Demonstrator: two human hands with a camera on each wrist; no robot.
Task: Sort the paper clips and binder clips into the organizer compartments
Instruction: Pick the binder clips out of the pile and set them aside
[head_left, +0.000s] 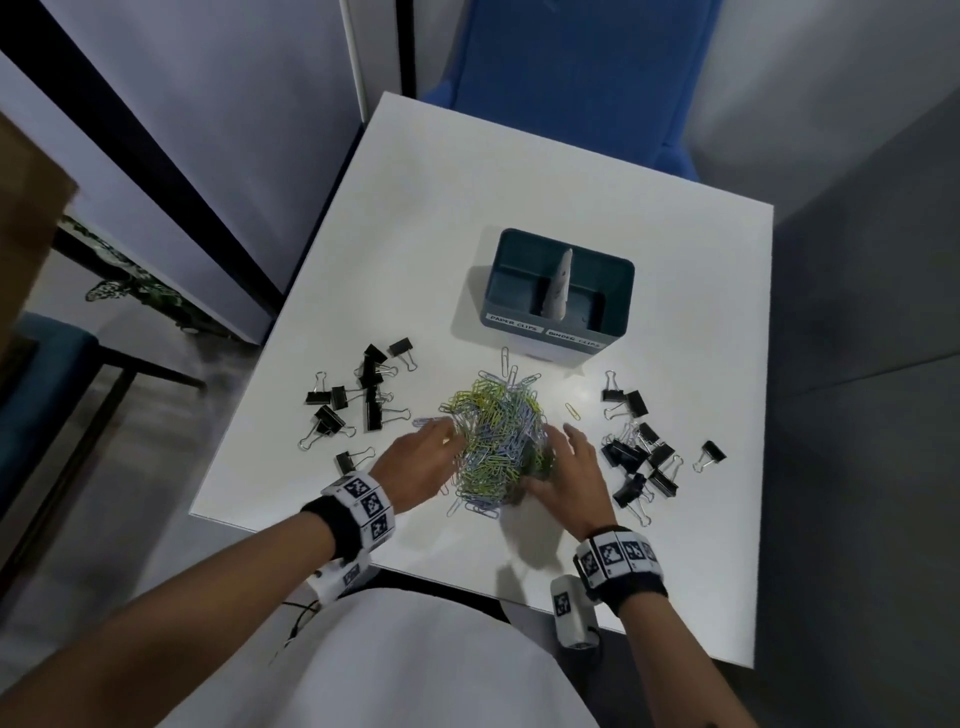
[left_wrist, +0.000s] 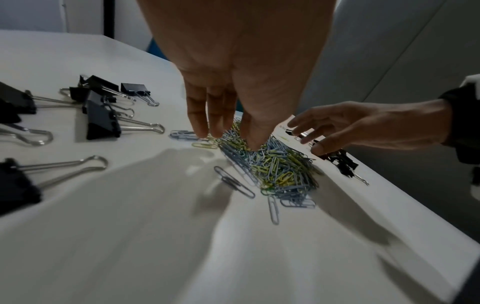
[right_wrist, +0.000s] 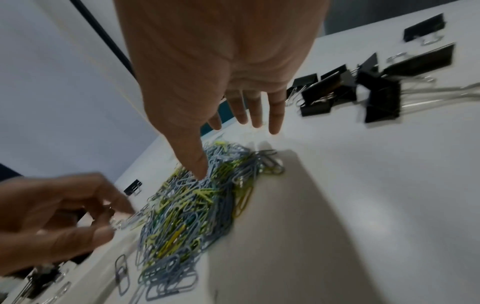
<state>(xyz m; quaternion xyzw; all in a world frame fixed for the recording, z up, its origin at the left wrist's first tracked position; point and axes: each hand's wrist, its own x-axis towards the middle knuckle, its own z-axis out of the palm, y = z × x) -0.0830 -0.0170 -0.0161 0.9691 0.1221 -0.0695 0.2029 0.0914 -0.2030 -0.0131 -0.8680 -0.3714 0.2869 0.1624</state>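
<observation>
White table (head_left: 675, 291) | paper clip pile (head_left: 498, 441) long axis near-to-far | hands (head_left: 421, 462) flanking

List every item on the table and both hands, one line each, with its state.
Paper clip pile: heaped mid-table, unsorted.
Left binder clips: loose on table.
Right binder clips: loose on table.
Organizer: upright; no clips visible inside.
Left hand: fingers extended, touching pile.
Right hand: fingers extended, against pile.

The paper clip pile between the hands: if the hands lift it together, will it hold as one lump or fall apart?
The paper clip pile is loose thin wire, so it would probably sag and shed clips. Some look interlocked, so clumps or chains may hang together. Strays already lie at its edges, so a scoop by the left hand and right hand would likely leave some behind.
</observation>
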